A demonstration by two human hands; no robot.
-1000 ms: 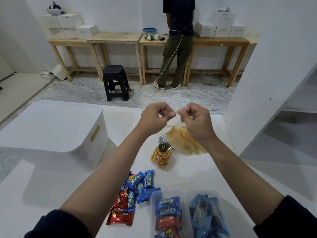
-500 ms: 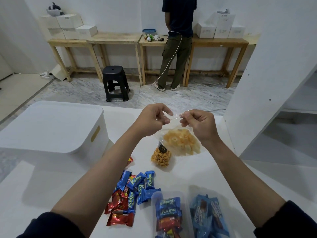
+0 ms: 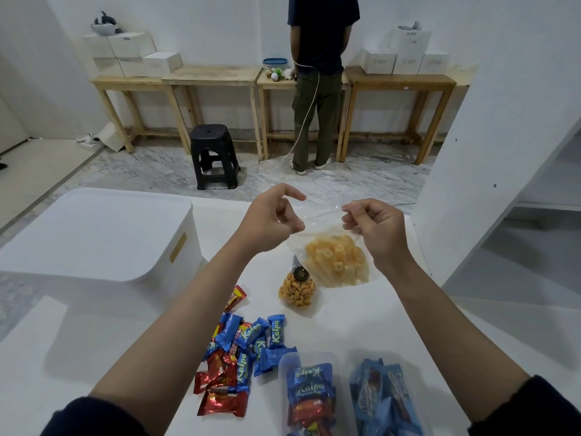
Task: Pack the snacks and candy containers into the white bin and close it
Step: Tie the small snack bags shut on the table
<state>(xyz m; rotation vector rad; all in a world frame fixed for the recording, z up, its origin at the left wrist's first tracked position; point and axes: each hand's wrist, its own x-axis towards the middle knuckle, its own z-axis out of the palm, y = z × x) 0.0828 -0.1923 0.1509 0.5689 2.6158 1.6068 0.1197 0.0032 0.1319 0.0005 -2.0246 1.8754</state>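
A clear snack bag [image 3: 336, 262] is being held above the desk [image 3: 361, 316], mouth upward, long axis left-right, its top edge pinched by the left hand [image 3: 272, 220] and right hand [image 3: 374, 228]. "Kalpa" is being shown on the blue candy wrappers [image 3: 276, 330].

My left hand [image 3: 273, 220] raised, thumb and fingers curled in a pinch, my right hand [image 3: 374, 229] opposite, fingertips pinched, forearms outstretched

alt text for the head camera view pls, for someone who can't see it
Two hands, left hand and right hand, pinch the top of a clear snack bag above a white table. A lidded white bin sits left, with loose candies and two clear candy containers nearer the camera.
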